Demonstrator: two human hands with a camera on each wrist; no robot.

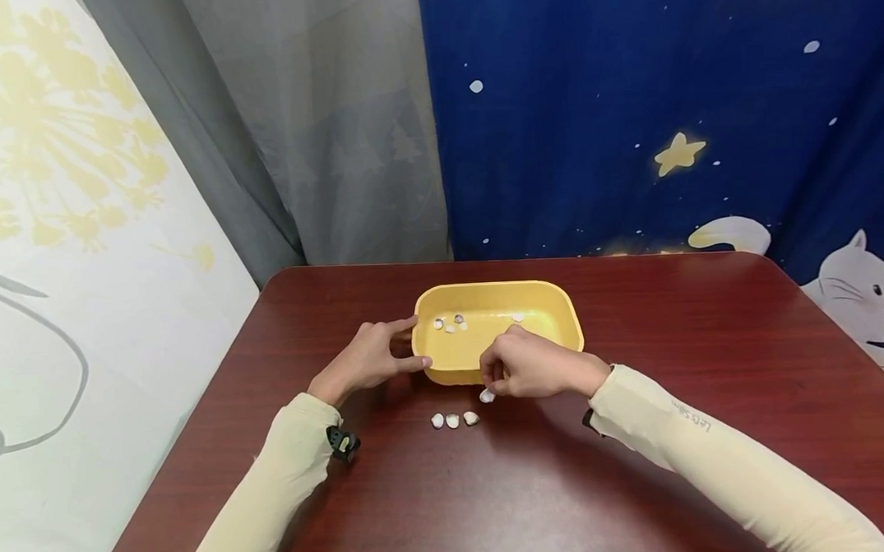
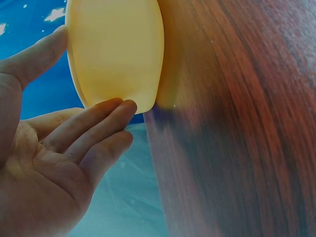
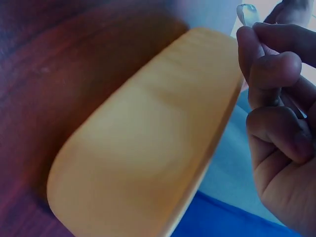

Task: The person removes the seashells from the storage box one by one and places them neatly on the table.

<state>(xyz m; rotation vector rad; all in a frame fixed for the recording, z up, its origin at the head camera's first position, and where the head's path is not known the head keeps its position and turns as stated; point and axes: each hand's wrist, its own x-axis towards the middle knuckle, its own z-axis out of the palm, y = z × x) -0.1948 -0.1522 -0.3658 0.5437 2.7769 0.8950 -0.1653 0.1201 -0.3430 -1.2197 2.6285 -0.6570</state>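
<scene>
A small white seashell (image 1: 487, 396) is pinched between the thumb and fingertip of my right hand (image 1: 526, 364), just in front of the yellow plastic basin (image 1: 454, 377). In the right wrist view the shell (image 3: 248, 15) sticks out past the fingertips, while the other fingers curl inward. My left hand (image 1: 367, 357) rests against the basin's left end, thumb and forefinger spread along its rim; the left wrist view shows fairly straight fingers touching the wall. Three shells (image 1: 452, 420) lie in a row on the table before the basin. Several more shells (image 1: 438, 324) lie inside it.
The basin stands on a dark red wooden table (image 1: 681, 331), near its back edge. Behind hang a grey curtain (image 1: 347, 132) and a blue star-patterned curtain (image 1: 569, 139). A white patterned wall (image 1: 80, 308) borders the left side.
</scene>
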